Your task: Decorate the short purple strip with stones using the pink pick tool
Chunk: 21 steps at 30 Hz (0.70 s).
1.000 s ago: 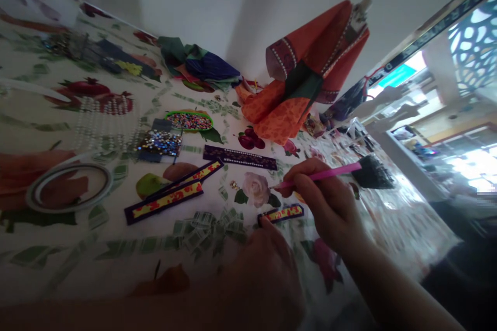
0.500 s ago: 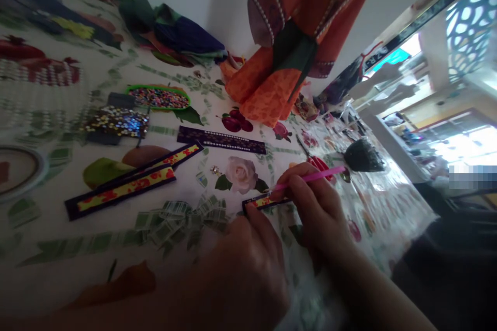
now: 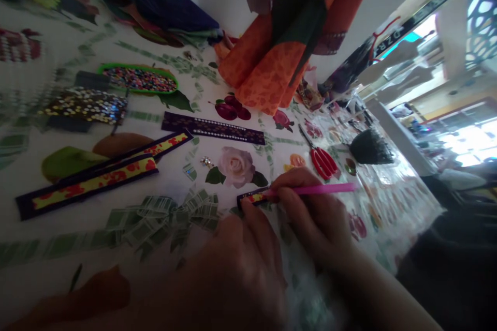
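My right hand (image 3: 316, 217) is closed around a slim pink pen-like stick (image 3: 326, 189). Its pointed tip meets a short dark-edged fabric strip (image 3: 254, 198) with a yellow and red pattern and tiny shiny dots along its upper edge. Fingers of my left hand (image 3: 248, 264) are closed and press that strip's near end against the table. To the left lie similar yellow and red fabric strips (image 3: 97, 184). A dark strip with rows of white beads (image 3: 213, 129) rests farther back. Part of the worked strip is hidden under my hands.
A green tray of multicoloured beads (image 3: 140, 78) and a sequinned piece (image 3: 87, 106) are at the back left. Red-handled scissors (image 3: 324, 163) lie beyond my right hand, near a dark brush-like object (image 3: 370, 147). Orange doll-sized clothing (image 3: 272, 72) stands by the wall. The table has a flowered cover.
The view has shifted closer and slightly right, so table items sit farther left. The pink stick now lies flatter, its tip still on the strip. Both hands keep their hold.
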Each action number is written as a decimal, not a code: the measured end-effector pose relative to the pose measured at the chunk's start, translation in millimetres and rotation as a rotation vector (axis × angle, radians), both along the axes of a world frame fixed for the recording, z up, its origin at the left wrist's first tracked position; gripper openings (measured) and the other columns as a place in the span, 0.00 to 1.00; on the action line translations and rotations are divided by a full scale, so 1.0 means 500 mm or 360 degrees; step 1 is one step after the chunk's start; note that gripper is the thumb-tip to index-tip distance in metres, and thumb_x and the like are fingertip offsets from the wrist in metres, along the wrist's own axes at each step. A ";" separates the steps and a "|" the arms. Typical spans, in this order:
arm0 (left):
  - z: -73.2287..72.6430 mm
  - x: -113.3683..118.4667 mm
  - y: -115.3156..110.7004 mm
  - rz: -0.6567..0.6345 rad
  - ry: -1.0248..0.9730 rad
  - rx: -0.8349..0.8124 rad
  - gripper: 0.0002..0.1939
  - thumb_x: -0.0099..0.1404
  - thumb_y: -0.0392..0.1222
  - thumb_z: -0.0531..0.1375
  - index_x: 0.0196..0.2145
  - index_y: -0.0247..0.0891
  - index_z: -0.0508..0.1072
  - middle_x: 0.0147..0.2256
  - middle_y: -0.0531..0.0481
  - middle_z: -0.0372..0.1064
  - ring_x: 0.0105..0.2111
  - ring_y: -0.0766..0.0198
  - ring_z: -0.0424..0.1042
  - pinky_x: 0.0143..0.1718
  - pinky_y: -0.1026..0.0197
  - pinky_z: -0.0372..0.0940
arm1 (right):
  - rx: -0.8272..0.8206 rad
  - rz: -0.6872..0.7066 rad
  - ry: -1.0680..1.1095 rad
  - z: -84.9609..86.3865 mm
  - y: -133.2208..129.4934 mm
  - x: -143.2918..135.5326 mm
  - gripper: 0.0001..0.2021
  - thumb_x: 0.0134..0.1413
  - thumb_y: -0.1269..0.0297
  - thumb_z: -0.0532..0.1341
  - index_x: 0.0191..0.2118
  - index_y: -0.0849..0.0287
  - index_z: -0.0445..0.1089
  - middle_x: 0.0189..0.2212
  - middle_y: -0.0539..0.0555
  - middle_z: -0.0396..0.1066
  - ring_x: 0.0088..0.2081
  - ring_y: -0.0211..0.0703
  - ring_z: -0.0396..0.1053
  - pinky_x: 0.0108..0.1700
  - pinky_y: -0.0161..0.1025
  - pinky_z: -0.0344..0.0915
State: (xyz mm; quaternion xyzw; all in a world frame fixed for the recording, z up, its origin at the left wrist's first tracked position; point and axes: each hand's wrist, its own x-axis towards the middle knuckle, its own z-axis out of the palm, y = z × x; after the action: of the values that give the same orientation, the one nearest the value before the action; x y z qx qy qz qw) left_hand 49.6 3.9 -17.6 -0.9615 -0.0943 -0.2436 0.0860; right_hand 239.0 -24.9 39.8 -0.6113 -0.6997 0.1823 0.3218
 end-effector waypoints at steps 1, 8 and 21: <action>-0.002 0.000 -0.002 -0.0018 -0.0009 0.0003 0.25 0.66 0.54 0.60 0.54 0.36 0.80 0.50 0.34 0.78 0.39 0.46 0.74 0.35 0.44 0.64 | -0.0008 0.0018 -0.0002 0.000 0.000 -0.001 0.05 0.74 0.69 0.57 0.47 0.54 0.70 0.40 0.47 0.74 0.42 0.34 0.72 0.45 0.31 0.68; 0.016 0.013 0.008 0.0175 -0.0128 0.0204 0.26 0.66 0.53 0.60 0.50 0.28 0.81 0.40 0.32 0.81 0.26 0.50 0.71 0.28 0.49 0.54 | -0.0018 0.0034 -0.0003 -0.003 0.002 -0.003 0.05 0.73 0.69 0.57 0.46 0.56 0.70 0.40 0.49 0.74 0.42 0.35 0.73 0.46 0.32 0.68; 0.018 0.018 0.004 0.0261 -0.0204 0.0248 0.28 0.59 0.51 0.62 0.49 0.25 0.81 0.38 0.31 0.80 0.36 0.41 0.73 0.28 0.48 0.54 | -0.0070 0.0041 -0.0044 -0.008 0.002 -0.005 0.05 0.75 0.68 0.56 0.47 0.56 0.69 0.42 0.49 0.74 0.43 0.35 0.73 0.47 0.32 0.68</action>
State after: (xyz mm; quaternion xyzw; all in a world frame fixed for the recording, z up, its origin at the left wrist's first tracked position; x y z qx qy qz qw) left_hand 58.5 5.8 -8.7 -0.9234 -0.1588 -0.3033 0.1738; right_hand 236.4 -23.8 35.6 -0.6116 -0.7077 0.1934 0.2961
